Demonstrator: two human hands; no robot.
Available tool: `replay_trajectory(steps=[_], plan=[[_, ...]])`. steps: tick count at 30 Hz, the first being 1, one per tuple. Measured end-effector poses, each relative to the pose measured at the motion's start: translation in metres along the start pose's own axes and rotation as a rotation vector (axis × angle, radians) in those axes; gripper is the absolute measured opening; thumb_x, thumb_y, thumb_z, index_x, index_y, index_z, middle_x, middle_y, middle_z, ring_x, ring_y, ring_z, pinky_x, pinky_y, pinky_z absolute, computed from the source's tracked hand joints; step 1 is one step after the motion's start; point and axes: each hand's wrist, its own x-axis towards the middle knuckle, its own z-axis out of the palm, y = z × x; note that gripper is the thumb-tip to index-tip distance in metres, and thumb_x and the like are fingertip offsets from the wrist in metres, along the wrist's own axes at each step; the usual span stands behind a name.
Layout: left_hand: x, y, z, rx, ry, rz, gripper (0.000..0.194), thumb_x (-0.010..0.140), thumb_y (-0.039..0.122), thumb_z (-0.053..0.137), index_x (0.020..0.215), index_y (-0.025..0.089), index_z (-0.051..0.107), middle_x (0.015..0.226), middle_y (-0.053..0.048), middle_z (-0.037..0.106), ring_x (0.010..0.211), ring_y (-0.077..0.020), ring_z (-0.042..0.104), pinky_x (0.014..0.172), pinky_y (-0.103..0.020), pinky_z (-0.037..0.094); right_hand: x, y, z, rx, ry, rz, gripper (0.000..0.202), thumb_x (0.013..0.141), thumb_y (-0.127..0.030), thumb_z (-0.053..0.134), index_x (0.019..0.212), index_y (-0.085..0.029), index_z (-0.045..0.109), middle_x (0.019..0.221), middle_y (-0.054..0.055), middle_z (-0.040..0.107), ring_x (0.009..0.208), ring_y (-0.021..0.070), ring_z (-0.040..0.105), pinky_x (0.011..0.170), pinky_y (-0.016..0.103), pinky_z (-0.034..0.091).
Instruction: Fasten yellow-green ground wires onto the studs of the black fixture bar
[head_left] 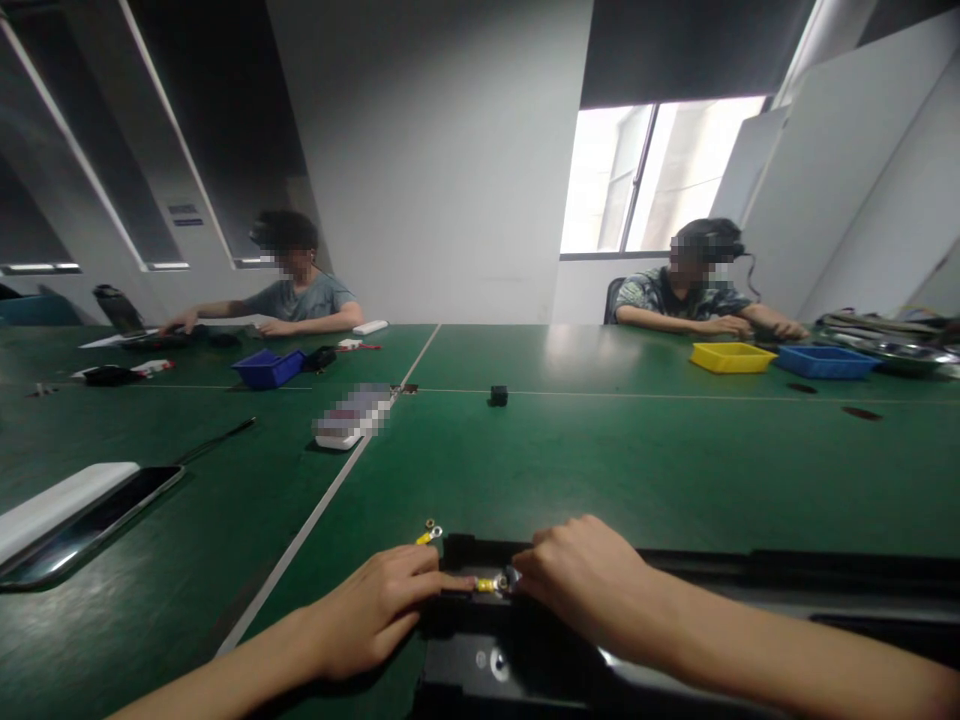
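My left hand (382,605) reaches in from the left with its index finger stretched out. That fingertip touches a yellow-sleeved ring terminal (486,584) at the left end of a long black housing (480,670). Closed fingers of my right hand (589,580) pinch a small dark piece at the terminal's metal ring; what it is cannot be made out. A second yellow ring terminal (427,537) sticks out just above my left hand, beside a small brass-coloured ring (430,524). My right palm and forearm hide part of the housing.
On the green table (600,470) lie a phone (105,520), a white device (352,417) and a black cube (499,396). Farther back are blue (268,369) and yellow (731,358) trays. Two people sit across the table.
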Motion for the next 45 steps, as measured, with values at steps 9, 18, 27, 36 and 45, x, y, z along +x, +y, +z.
replay_trajectory(steps=[9,18,27,36,45], plan=[[0.000,-0.002,0.002,0.000,0.011,0.010,0.054,0.088,0.005,0.036,0.135,0.030,0.043,0.093,-0.008,0.056,0.082,-0.0239,0.056,0.073,-0.034,0.044,-0.001,0.014,-0.004,-0.007,0.041,-0.188,0.018,0.091,-0.028,0.054,0.081,-0.019,0.066,0.063,0.002,0.067,0.043,0.0107,0.051,0.043,0.028,0.009],[0.000,-0.004,0.002,-0.002,0.017,0.019,0.053,0.088,0.006,0.035,0.135,0.030,0.043,0.092,-0.007,0.057,0.082,-0.0232,0.056,0.073,-0.033,0.044,0.008,0.024,-0.007,-0.053,0.054,-0.300,0.022,0.090,-0.033,0.055,0.079,-0.020,0.069,0.061,0.002,0.067,0.043,0.0096,0.050,0.044,0.027,0.010],[0.001,0.001,-0.001,-0.001,0.039,0.032,0.054,0.086,0.004,0.038,0.134,0.029,0.045,0.096,-0.008,0.058,0.084,-0.0237,0.057,0.074,-0.033,0.045,0.013,0.029,-0.008,-0.085,0.075,-0.364,0.025,0.091,-0.032,0.053,0.078,-0.020,0.070,0.060,0.002,0.065,0.043,0.0097,0.049,0.043,0.028,0.008],[0.001,0.000,-0.001,0.025,0.039,0.025,0.055,0.085,0.004,0.038,0.134,0.029,0.045,0.090,-0.007,0.057,0.080,-0.0224,0.056,0.070,-0.030,0.044,0.014,0.026,-0.009,-0.107,0.077,-0.377,0.023,0.090,-0.030,0.055,0.076,-0.019,0.070,0.059,0.001,0.065,0.042,0.0094,0.048,0.043,0.028,0.010],[0.003,0.004,-0.003,0.031,0.049,0.043,0.056,0.085,0.002,0.037,0.133,0.028,0.046,0.087,-0.005,0.056,0.077,-0.0209,0.055,0.067,-0.028,0.041,0.004,0.015,-0.004,-0.099,0.061,-0.300,0.021,0.091,-0.023,0.051,0.079,-0.018,0.068,0.065,0.003,0.066,0.047,0.0121,0.054,0.044,0.030,0.010]])
